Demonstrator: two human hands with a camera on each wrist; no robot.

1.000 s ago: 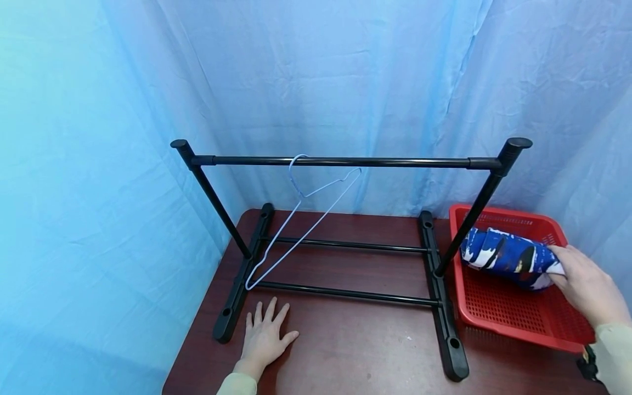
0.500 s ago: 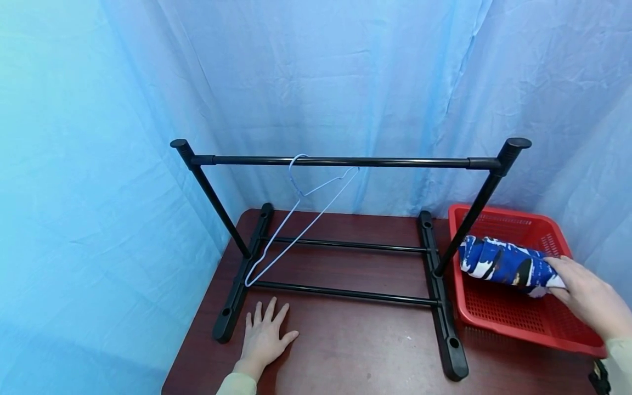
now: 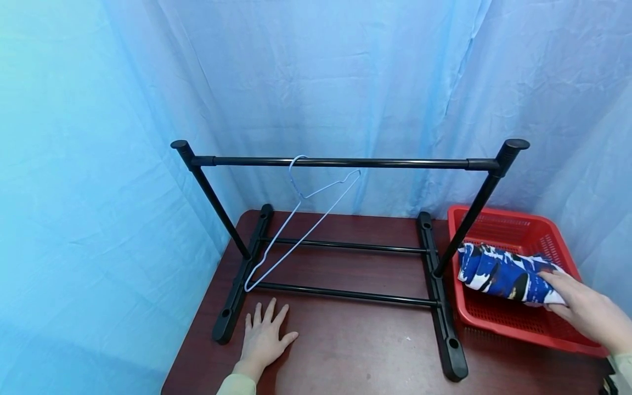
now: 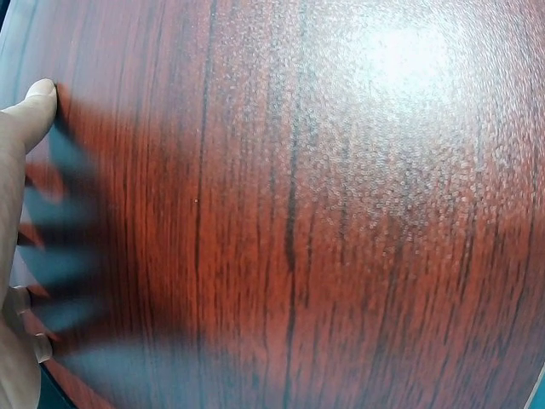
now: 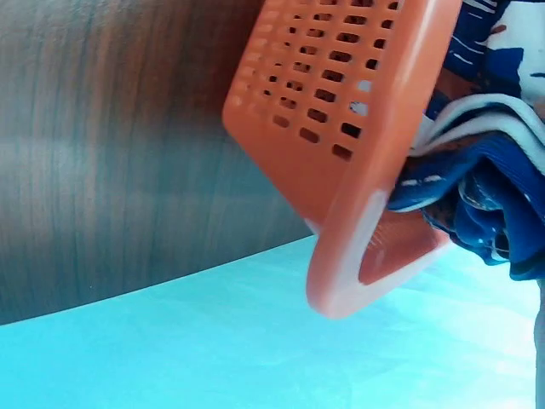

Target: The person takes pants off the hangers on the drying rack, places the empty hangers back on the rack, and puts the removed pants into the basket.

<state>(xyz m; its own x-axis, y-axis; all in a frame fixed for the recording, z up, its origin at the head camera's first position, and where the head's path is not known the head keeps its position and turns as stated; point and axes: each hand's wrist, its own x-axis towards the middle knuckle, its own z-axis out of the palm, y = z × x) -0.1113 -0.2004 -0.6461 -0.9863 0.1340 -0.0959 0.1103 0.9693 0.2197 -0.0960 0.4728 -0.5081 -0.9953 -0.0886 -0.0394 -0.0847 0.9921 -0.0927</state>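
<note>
In the head view, a folded blue, white and black patterned cloth lies within the red plastic basket. At the cloth's right end, my right hand holds it, fingers on top and thumb at the near side. The right wrist view shows the cloth's layered folds beside the basket's rim; the hand itself is barely visible there. My left hand rests palm down on the dark red wooden table, fingers spread, holding nothing. Its thumb shows at the left edge of the left wrist view.
A black clothes rack stands on the table, its right foot close beside the basket. One pale blue hanger hangs from the rack's left half, turned at an angle. Light blue curtains surround the table's back and left.
The cloth and my right hand have come lower and nearer in the basket. The basket's near right corner has shifted slightly right. My left hand has stayed in place.
</note>
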